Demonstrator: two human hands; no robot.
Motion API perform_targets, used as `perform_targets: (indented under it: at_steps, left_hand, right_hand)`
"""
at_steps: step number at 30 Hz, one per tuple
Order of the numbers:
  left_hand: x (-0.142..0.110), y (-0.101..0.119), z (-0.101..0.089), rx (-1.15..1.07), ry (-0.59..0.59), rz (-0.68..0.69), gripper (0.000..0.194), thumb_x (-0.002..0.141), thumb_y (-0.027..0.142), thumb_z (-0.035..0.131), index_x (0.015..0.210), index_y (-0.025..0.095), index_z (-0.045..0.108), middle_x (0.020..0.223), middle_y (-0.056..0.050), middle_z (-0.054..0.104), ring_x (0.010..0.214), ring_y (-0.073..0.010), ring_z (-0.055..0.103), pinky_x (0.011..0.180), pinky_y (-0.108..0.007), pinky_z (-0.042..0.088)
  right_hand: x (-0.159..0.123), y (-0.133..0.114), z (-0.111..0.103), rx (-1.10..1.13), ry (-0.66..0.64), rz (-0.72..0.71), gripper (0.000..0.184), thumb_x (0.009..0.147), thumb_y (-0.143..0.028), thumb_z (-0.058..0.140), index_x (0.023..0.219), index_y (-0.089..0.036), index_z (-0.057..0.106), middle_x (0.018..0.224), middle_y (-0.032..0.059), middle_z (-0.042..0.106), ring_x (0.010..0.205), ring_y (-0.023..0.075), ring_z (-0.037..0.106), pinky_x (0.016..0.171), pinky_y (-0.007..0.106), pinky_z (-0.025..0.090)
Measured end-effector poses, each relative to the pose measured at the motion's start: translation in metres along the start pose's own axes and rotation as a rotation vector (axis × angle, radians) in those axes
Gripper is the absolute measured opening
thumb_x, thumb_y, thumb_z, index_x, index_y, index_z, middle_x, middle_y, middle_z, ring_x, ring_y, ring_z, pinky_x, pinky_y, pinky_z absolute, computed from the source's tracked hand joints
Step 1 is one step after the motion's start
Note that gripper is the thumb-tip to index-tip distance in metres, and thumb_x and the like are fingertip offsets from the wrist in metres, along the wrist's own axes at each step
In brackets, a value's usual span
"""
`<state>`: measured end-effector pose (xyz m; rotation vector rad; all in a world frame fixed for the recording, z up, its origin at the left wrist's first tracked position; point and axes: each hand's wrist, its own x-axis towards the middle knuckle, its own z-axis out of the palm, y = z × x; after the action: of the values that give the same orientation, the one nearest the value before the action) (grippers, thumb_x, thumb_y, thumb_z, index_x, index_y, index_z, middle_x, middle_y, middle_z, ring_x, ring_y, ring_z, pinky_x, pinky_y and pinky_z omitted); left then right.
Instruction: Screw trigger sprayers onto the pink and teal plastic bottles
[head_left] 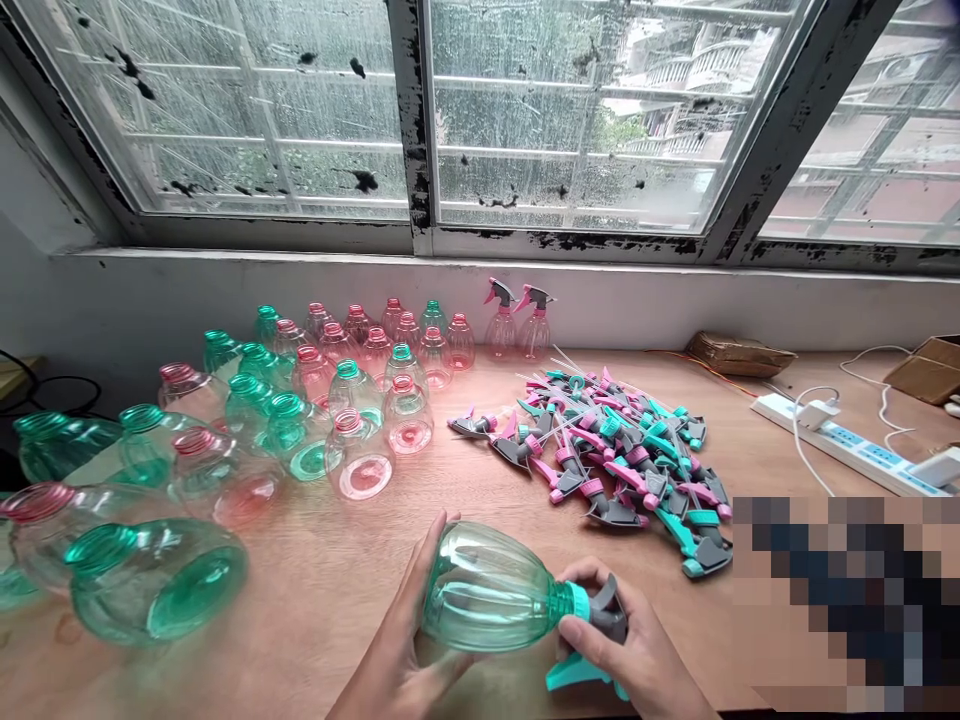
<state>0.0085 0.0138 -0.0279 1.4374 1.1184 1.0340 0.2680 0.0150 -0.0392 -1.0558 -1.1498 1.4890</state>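
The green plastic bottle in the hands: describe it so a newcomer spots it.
Find the brown wooden table below the window. At its front, the left hand and right hand hold a transparent green plastic bottle sideways. Unlike the open green bottles at left, it has a grey-and-teal spray head.

The left hand (409, 650) and right hand (634, 645) are bare.

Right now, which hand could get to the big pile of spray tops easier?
Probably the right hand: it is nearer the pile than the left hand, which holds the wide end of the green bottle. Both are busy, though: the right grips the bottle's spray top.
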Motion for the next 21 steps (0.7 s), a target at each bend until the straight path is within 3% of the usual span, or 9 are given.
perform_targets:
  at_steps: [3, 8, 15, 21]
  left_hand:
    - [-0.002, 0.0, -0.003, -0.008, -0.026, -0.015, 0.104, 0.082, 0.044, 0.085, 0.162, 0.047, 0.019, 0.174, 0.001, 0.022, 0.158, -0.0343, 0.023, 0.131, -0.049, 0.014]
    - [-0.001, -0.007, -0.007, -0.037, -0.067, -0.047, 0.105, 0.083, 0.042, 0.083, 0.165, 0.036, 0.018, 0.176, -0.004, 0.015, 0.16, -0.0332, 0.016, 0.13, -0.049, 0.016]
    - [0.0, 0.0, -0.002, -0.008, -0.037, 0.011, 0.095, 0.088, 0.042, 0.079, 0.162, 0.047, 0.019, 0.172, -0.001, 0.027, 0.155, -0.0349, 0.032, 0.13, -0.052, 0.019]
    - [-0.005, 0.007, -0.002, -0.02, -0.06, -0.049, 0.106, 0.084, 0.041, 0.083, 0.163, 0.045, 0.013, 0.175, 0.0, 0.017, 0.159, -0.0346, 0.02, 0.131, -0.051, 0.014]
  right_hand:
    - [0.0, -0.002, 0.001, -0.016, -0.011, -0.014, 0.045, 0.077, -0.054, 0.087, 0.098, -0.018, 0.068, 0.076, -0.0003, 0.064, 0.066, 0.0174, 0.062, 0.061, 0.028, 0.05]
    - [0.0, -0.001, 0.001, -0.033, -0.012, -0.013, 0.047, 0.077, -0.056, 0.086, 0.098, -0.018, 0.068, 0.077, 0.0003, 0.066, 0.067, 0.0189, 0.062, 0.062, 0.031, 0.051]
    - [0.001, 0.003, -0.001, -0.024, -0.002, -0.015, 0.049, 0.077, -0.057, 0.085, 0.1, -0.018, 0.065, 0.07, 0.0, 0.066, 0.064, 0.0195, 0.063, 0.06, 0.031, 0.051]
    - [0.0, -0.001, 0.002, -0.02, -0.008, -0.018, 0.047, 0.077, -0.055, 0.086, 0.098, -0.018, 0.067, 0.076, -0.0004, 0.064, 0.065, 0.0181, 0.061, 0.061, 0.032, 0.052]
